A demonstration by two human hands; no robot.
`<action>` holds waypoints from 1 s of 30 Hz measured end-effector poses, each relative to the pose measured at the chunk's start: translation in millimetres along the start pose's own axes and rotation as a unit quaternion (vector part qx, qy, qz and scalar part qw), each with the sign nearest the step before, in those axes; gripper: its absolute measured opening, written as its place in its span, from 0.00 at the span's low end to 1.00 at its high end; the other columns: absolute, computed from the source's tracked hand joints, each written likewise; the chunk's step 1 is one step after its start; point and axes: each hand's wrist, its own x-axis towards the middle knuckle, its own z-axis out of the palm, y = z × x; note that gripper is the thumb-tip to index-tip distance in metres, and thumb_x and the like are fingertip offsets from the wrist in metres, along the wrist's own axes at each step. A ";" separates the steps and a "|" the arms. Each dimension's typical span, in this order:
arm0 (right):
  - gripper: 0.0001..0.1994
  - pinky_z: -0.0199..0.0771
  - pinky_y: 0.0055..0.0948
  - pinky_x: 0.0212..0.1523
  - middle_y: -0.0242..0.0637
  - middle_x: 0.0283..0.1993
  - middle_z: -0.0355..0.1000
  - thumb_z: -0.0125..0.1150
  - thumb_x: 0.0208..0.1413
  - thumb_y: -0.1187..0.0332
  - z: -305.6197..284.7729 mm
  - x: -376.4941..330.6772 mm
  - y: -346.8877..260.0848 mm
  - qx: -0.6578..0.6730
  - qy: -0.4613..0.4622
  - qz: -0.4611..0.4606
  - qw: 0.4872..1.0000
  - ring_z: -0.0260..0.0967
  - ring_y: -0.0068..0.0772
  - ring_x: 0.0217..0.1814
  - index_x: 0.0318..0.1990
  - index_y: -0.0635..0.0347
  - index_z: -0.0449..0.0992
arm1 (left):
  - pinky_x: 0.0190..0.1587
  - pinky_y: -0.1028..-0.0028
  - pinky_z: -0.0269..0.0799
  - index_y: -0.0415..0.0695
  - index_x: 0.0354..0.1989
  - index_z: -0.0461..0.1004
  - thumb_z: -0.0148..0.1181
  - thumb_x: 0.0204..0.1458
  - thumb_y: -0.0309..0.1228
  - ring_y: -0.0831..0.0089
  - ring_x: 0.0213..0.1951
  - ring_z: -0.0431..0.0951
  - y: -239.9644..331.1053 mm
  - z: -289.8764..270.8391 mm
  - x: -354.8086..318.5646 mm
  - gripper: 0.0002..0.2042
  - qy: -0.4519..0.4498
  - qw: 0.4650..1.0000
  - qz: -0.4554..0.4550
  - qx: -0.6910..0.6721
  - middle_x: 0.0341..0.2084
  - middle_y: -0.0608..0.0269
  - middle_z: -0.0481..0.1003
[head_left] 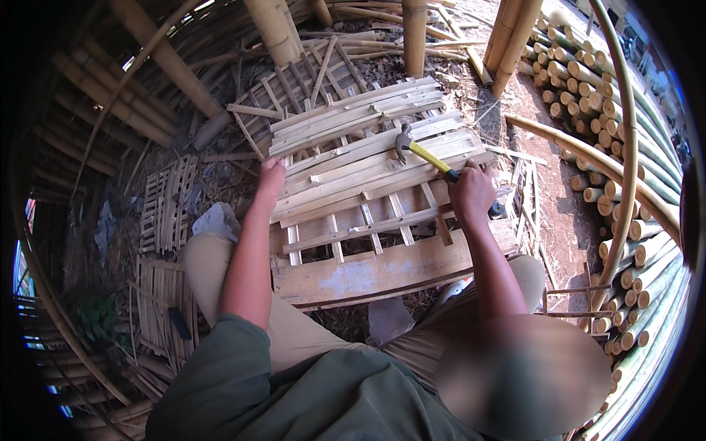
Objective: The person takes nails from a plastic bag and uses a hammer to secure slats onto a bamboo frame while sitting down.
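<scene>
In front of me a panel of split bamboo slats (353, 159) lies over cross strips, on top of a wooden board (382, 266). My right hand (473, 192) is wrapped round the black grip of a claw hammer (426, 156) with a yellow handle. The hammer's head sits over the slats, near the panel's right half; I cannot tell whether it touches them. At the panel's left edge my left hand (272, 176) is closed round the end of a slat. The fingertips of that hand are partly hidden.
Cut bamboo poles (581, 81) are stacked along the right. Upright bamboo posts (414, 40) stand beyond the panel. A slatted bamboo frame (168, 202) lies on the left, and another lattice (309, 77) leans behind. A long pole (581, 158) slants across the right side.
</scene>
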 end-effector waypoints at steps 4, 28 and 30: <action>0.14 0.78 0.43 0.41 0.36 0.48 0.74 0.72 0.44 0.61 7.9 0.3 2.5 -0.006 0.012 -0.029 0.999 0.70 0.46 0.51 0.27 0.65 0.81 | 0.41 0.71 0.69 0.36 0.44 0.77 0.50 0.61 0.31 0.74 0.34 0.73 -0.9 3.7 1.9 0.13 0.025 0.999 0.030 0.023 0.30 0.60 0.78; 0.21 0.76 0.46 0.41 0.49 0.35 0.78 0.66 0.51 0.50 11.8 17.7 21.4 0.065 -0.076 -0.006 0.995 0.75 0.51 0.43 0.36 0.63 0.80 | 0.33 0.75 0.69 0.38 0.35 0.67 0.49 0.61 0.23 0.74 0.29 0.71 145.9 212.2 -133.5 0.03 -0.124 0.885 0.402 -0.199 0.28 0.60 0.69; 0.22 0.76 0.46 0.43 0.51 0.37 0.78 0.65 0.51 0.50 -5.9 22.8 12.6 0.102 -0.118 0.007 0.988 0.76 0.53 0.43 0.35 0.65 0.80 | 0.32 0.76 0.69 0.38 0.35 0.66 0.48 0.61 0.23 0.76 0.27 0.68 140.5 228.5 -115.7 0.03 -0.043 0.881 0.391 -0.264 0.27 0.62 0.68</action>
